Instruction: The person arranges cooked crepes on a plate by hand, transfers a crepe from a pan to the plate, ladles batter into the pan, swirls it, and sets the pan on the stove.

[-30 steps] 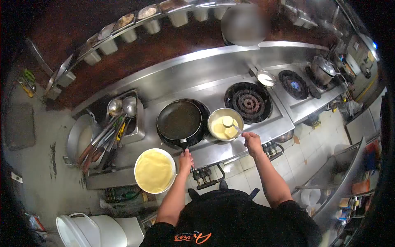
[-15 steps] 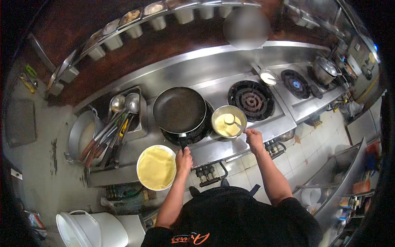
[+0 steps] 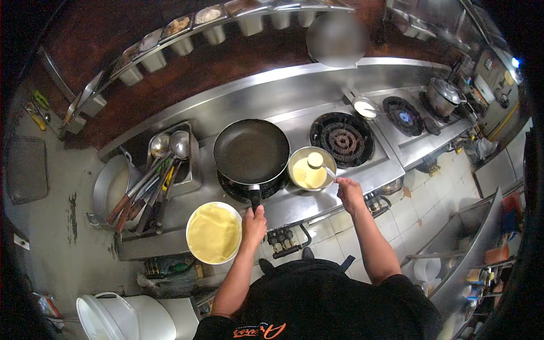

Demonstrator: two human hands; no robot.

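My left hand (image 3: 254, 224) is closed round the black handle of a dark frying pan (image 3: 251, 151), which is held above the left burner (image 3: 241, 191). Nothing lies in the pan. Between the fingers of my right hand (image 3: 349, 191) is the handle of a small ladle (image 3: 315, 160), its cup filled with pale yellow batter over a metal bowl (image 3: 293, 170) of the same batter (image 3: 309, 175). Left of my left hand, a white round container (image 3: 189, 245) bears thin yellow sheets (image 3: 213, 232).
Ladles and other utensils (image 3: 153, 181) lean in a metal tray (image 3: 195, 177) at the left, beside a large pot (image 3: 106, 184). Right of the bowl are an unlit burner (image 3: 343, 139), a small pan (image 3: 365, 107) and a lit burner (image 3: 404, 117). A lidded pot (image 3: 443, 96) stands farther right.
The frying pan has risen off the left burner and come nearer the camera. The ladle's full cup has lifted higher above the batter. Both hands have kept their holds.
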